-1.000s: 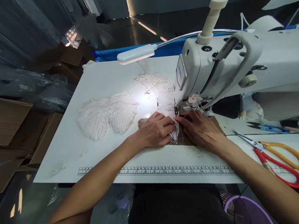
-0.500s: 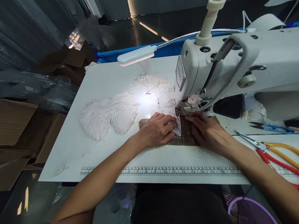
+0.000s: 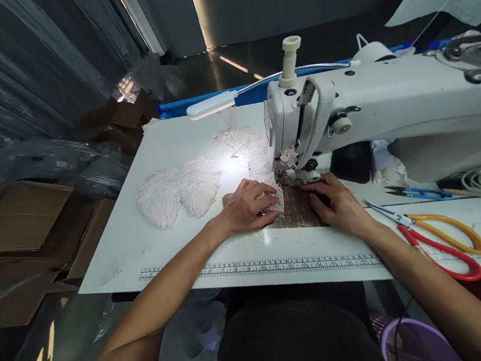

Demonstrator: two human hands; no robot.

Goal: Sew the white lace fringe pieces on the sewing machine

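Observation:
My left hand (image 3: 251, 205) lies over white lace (image 3: 277, 201), pressing it down on a brown plate (image 3: 300, 207), fingers slightly bent and apart. The lace runs up to the presser foot (image 3: 285, 178) of a white sewing machine (image 3: 288, 119). To the right of the foot, my right hand (image 3: 338, 204) rests on the plate's right part; its index finger reaches toward the foot and its thumb is spread from it. Nothing shows in its grasp. More lace pieces (image 3: 180, 192) lie spread to the left, under a bright spot from the lamp (image 3: 211, 105).
Red-and-yellow-handled scissors (image 3: 437, 235) and blue thread snips (image 3: 422, 192) lie on the right of the white table (image 3: 115, 255). A printed ruler (image 3: 253, 270) runs along its front edge. Cardboard boxes (image 3: 18, 219) stand on the left, and a purple bin (image 3: 412, 337) sits below.
The head view has turned, so the machine appears farther left and more of its arm shows. My right hand's fingers are slightly farther from the presser foot. The left hand stays on the lace.

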